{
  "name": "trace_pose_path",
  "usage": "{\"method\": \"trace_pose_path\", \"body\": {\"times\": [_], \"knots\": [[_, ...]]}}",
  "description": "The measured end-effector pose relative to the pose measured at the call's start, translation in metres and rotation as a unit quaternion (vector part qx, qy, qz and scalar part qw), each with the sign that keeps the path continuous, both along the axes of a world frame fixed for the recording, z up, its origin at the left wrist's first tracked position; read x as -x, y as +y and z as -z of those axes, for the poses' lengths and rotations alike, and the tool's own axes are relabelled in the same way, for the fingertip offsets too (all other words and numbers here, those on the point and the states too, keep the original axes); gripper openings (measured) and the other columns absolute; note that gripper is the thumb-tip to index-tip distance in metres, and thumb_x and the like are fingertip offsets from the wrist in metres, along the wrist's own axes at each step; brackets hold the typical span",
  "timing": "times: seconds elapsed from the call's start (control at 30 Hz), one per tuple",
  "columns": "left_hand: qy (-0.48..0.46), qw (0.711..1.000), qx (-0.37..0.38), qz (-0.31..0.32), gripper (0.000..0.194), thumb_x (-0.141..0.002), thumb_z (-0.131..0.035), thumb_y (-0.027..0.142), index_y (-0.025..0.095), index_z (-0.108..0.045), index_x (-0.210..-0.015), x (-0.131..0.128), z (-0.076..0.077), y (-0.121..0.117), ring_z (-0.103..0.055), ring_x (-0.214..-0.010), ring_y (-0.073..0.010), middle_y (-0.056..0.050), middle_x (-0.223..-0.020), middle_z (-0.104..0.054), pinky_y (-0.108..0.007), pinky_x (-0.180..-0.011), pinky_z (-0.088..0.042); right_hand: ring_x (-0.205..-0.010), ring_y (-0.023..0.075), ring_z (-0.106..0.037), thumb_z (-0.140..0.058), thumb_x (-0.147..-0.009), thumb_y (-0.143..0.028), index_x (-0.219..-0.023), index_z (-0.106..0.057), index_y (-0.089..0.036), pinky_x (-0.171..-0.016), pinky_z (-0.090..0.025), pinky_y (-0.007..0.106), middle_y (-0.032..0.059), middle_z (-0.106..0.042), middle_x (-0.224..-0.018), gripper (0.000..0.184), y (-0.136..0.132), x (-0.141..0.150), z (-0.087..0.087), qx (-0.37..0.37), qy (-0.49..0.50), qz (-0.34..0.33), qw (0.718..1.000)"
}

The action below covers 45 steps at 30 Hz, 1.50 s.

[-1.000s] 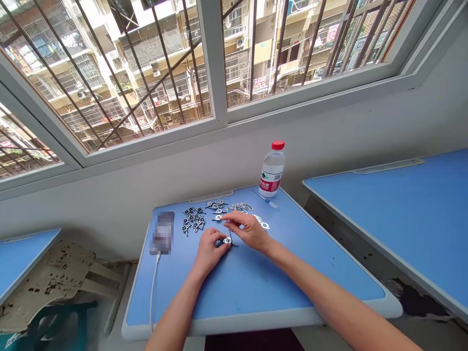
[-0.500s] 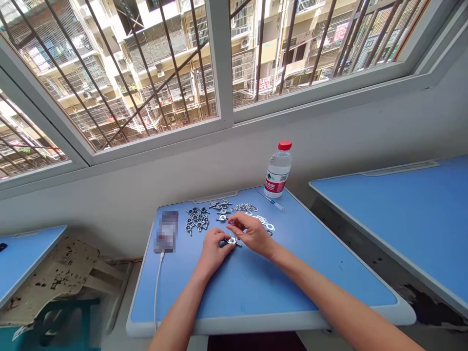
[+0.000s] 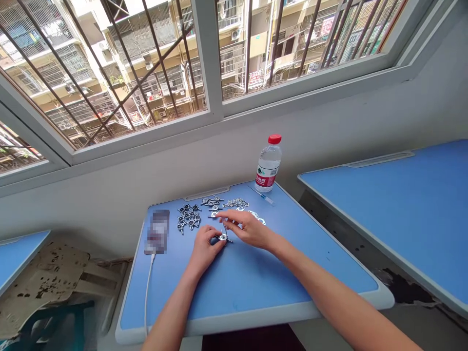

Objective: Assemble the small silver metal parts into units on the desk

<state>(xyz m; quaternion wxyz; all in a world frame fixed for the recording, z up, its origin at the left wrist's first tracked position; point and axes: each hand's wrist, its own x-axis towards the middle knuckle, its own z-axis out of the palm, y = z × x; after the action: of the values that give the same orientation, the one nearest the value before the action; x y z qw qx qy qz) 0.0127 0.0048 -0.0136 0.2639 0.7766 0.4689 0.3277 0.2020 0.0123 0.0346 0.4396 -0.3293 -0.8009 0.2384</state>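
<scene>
Right hand (image 3: 248,230) eased back beside left hand (image 3: 205,246), clamped on silver winged fitting (image 3: 223,237).

Phone (image 3: 158,231) screen blurred; small metal fittings (image 3: 188,218) too tiny to identify; piece (image 3: 223,237) partly hidden by left hand (image 3: 205,247).
</scene>
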Motion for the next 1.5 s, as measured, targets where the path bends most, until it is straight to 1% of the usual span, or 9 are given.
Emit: {"method": "trace_pose_path", "body": {"times": [0.17, 0.37, 0.47, 0.63, 0.8, 0.93, 1.03, 1.17, 1.5], "knots": [[0.006, 1.0, 0.011, -0.003, 0.011, -0.078, -0.068, 0.018, 0.022, -0.071, -0.087, 0.0, -0.002, 0.0, -0.058, -0.091, -0.0202, -0.003, -0.09, -0.062, -0.033, -0.084, -0.046, -0.075, 0.0156, -0.065, -0.05, -0.091, -0.02, -0.107, -0.064, -0.021, -0.065, -0.052, 0.027, 0.0068, -0.072, -0.097, 0.021, 0.0, -0.002, 0.0, 0.0, 0.002, 0.024, 1.0], [0.008, 1.0, 0.013, 0.007, 0.012, -0.078, -0.067, 0.019, 0.023, -0.071, -0.089, 0.001, -0.005, 0.001, -0.058, -0.093, -0.0202, -0.003, -0.091, -0.063, -0.034, -0.086, -0.046, -0.073, 0.0162, -0.064, -0.051, -0.094, -0.023, -0.099, -0.066, -0.021, -0.068, -0.051, 0.029, 0.0057, -0.071, -0.089, 0.016, 0.002, 0.0, 0.004, -0.066, -0.031, 0.032, 0.997], [0.011, 1.0, 0.007, 0.012, 0.012, -0.078, -0.068, 0.02, 0.023, -0.071, -0.088, 0.001, -0.006, 0.002, -0.058, -0.092, -0.0204, -0.003, -0.091, -0.064, -0.035, -0.084, -0.047, -0.077, 0.0175, -0.064, -0.048, -0.096, -0.024, -0.102, -0.066, -0.021, -0.069, -0.051, 0.03, 0.0068, -0.071, -0.089, 0.019, 0.002, 0.0, 0.005, -0.086, -0.046, 0.04, 0.994], [0.01, 1.0, 0.019, 0.012, 0.01, -0.079, -0.067, 0.023, 0.023, -0.071, -0.088, 0.003, -0.006, 0.005, -0.059, -0.091, -0.0212, -0.004, -0.092, -0.064, -0.035, -0.083, -0.047, -0.077, 0.0178, -0.065, -0.045, -0.097, -0.023, -0.105, -0.065, -0.021, -0.071, -0.051, 0.03, 0.0057, -0.071, -0.086, 0.022, 0.001, 0.0, 0.002, -0.063, -0.021, 0.04, 0.997], [0.009, 1.0, 0.024, 0.017, 0.007, -0.08, -0.065, 0.026, 0.023, -0.07, -0.085, 0.004, -0.008, 0.007, -0.059, -0.093, -0.0219, -0.004, -0.091, -0.064, -0.036, -0.087, -0.046, -0.068, 0.0157, -0.061, -0.053, -0.093, -0.028, -0.088, -0.064, -0.02, -0.065, -0.048, 0.028, 0.0042, -0.068, -0.078, 0.014, 0.002, 0.006, 0.006, -0.043, 0.032, 0.081, 0.995], [0.003, 0.999, 0.038, 0.039, 0.01, -0.08, -0.065, 0.031, 0.022, -0.069, -0.083, 0.006, -0.011, 0.01, -0.059, -0.09, -0.0212, -0.004, -0.09, -0.064, -0.035, -0.085, -0.047, -0.062, 0.0134, -0.056, -0.055, -0.092, -0.03, -0.085, -0.062, -0.019, -0.062, -0.046, 0.026, 0.0021, -0.065, -0.073, 0.014, 0.001, 0.008, 0.007, -0.013, 0.061, 0.109, 0.992], [-0.01, 0.996, 0.058, 0.062, 0.014, -0.081, -0.063, 0.034, 0.021, -0.068, -0.082, 0.008, -0.014, 0.011, -0.059, -0.088, -0.0202, -0.004, -0.09, -0.065, -0.033, -0.083, -0.047, -0.059, 0.0124, -0.053, -0.054, -0.093, -0.028, -0.084, -0.061, -0.019, -0.061, -0.044, 0.025, 0.0004, -0.062, -0.07, 0.014, 0.001, 0.008, 0.004, 0.004, 0.078, 0.112, 0.991], [-0.016, 0.995, 0.071, 0.066, 0.017, -0.082, -0.062, 0.037, 0.021, -0.069, -0.082, 0.008, -0.017, 0.012, -0.059, -0.087, -0.0201, -0.004, -0.089, -0.065, -0.033, -0.083, -0.048, -0.059, 0.0123, -0.053, -0.056, -0.091, -0.025, -0.084, -0.06, -0.019, -0.06, -0.044, 0.024, -0.0005, -0.061, -0.068, 0.01, 0.002, 0.007, 0.003, 0.006, 0.088, 0.111, 0.99], [0.004, 0.999, 0.031, 0.038, 0.012, -0.081, -0.063, 0.033, 0.022, -0.069, -0.082, 0.005, -0.012, 0.011, -0.06, -0.088, -0.0205, -0.004, -0.088, -0.063, -0.034, -0.084, -0.047, -0.062, 0.0129, -0.056, -0.058, -0.088, -0.017, -0.079, -0.06, -0.02, -0.06, -0.044, 0.024, -0.0006, -0.063, -0.068, 0.01, 0.002, 0.008, 0.003, -0.005, 0.068, 0.092, 0.993]]}}
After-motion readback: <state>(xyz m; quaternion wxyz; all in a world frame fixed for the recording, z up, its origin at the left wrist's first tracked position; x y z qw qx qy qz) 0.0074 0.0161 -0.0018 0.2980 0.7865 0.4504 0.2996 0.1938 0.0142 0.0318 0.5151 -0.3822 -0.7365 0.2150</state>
